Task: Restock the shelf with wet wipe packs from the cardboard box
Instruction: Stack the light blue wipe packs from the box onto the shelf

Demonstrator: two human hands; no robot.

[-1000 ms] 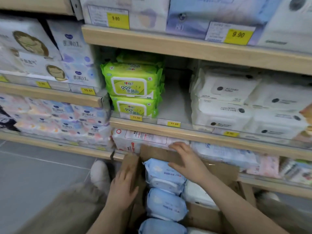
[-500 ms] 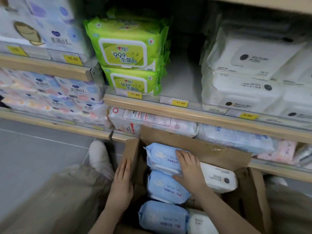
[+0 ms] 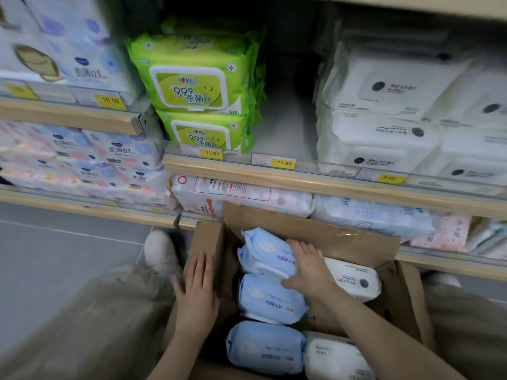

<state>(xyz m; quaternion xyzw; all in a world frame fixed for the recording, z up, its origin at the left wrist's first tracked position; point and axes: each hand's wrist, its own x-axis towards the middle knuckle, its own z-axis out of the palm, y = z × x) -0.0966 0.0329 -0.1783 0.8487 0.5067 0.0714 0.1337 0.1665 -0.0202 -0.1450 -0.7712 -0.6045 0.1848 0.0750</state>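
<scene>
Cardboard walls of the open box stood nearest, between the person's knees on the grey floor. Three blue packs lay in a row down its left half, with white packs beside them on the right. The left hand lay flat with its fingers spread against the outside of the box's left flap, holding nothing. The right hand was curled over the farthest blue pack, fingers on its right side and thumb toward the middle pack; whether it truly gripped could not be told. A white shoe showed just left of the box.

Beyond the box ran the wooden shelf, its lip carrying yellow price tags. On it, green packs were stacked two high at the left, white wipe packs were piled at the right, and a bare gap lay between them. Below that shelf, a pink-and-white pack sat just behind the box's far flap. Farther left, tissue bundles filled two lower shelves.
</scene>
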